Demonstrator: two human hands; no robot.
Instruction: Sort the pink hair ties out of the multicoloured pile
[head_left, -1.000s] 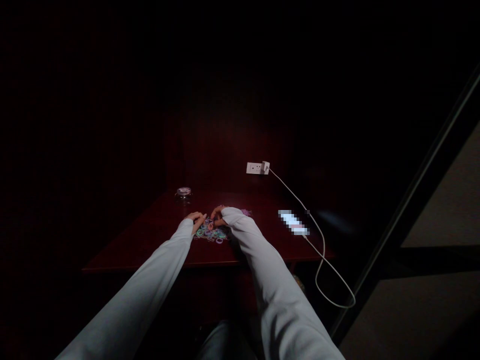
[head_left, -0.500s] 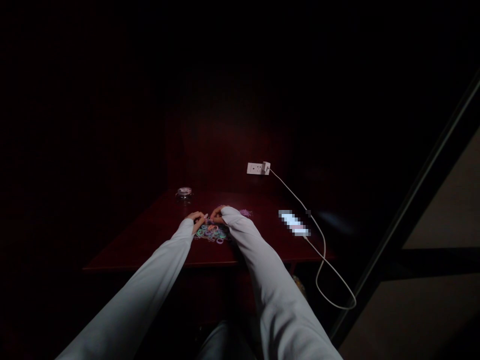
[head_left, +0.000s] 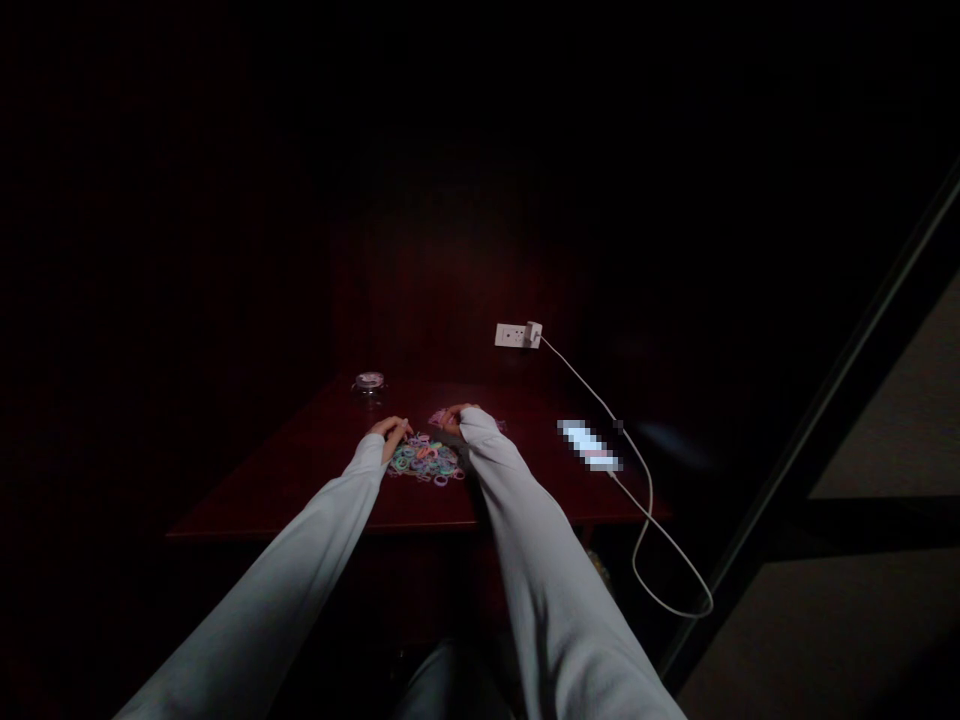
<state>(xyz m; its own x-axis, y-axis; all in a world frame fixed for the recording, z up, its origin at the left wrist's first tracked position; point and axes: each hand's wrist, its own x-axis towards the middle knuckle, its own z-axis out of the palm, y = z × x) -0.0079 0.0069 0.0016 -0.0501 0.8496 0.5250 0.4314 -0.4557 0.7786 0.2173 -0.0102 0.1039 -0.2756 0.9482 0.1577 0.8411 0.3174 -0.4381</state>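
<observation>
A mixed heap of small coloured hair ties (head_left: pixel 425 462), in green, purple, orange and other colours, lies on the dark red table (head_left: pixel 300 495). My left hand (head_left: pixel 391 431) is at the heap's upper left edge, fingers curled and closed; anything in them is too small to make out. Just behind the heap, my right hand (head_left: pixel 454 418) bends its closed fingers down beside a small group of pink hair ties (head_left: pixel 438 417). What those fingertips hold is hidden. A purple group of hair ties (head_left: pixel 501 425) shows partly past my right sleeve.
A clear jar with a lid (head_left: pixel 370 388) stands at the table's back left. On the right lies a blurred, lit phone (head_left: pixel 589 446). Its white cable (head_left: pixel 649 490) loops past the table edge and up to a charger (head_left: pixel 532 333) in the wall socket (head_left: pixel 511 336).
My right hand has moved away from my left, back and slightly right, to the pink hair ties. More of the mixed heap now shows. My left hand has barely shifted.
</observation>
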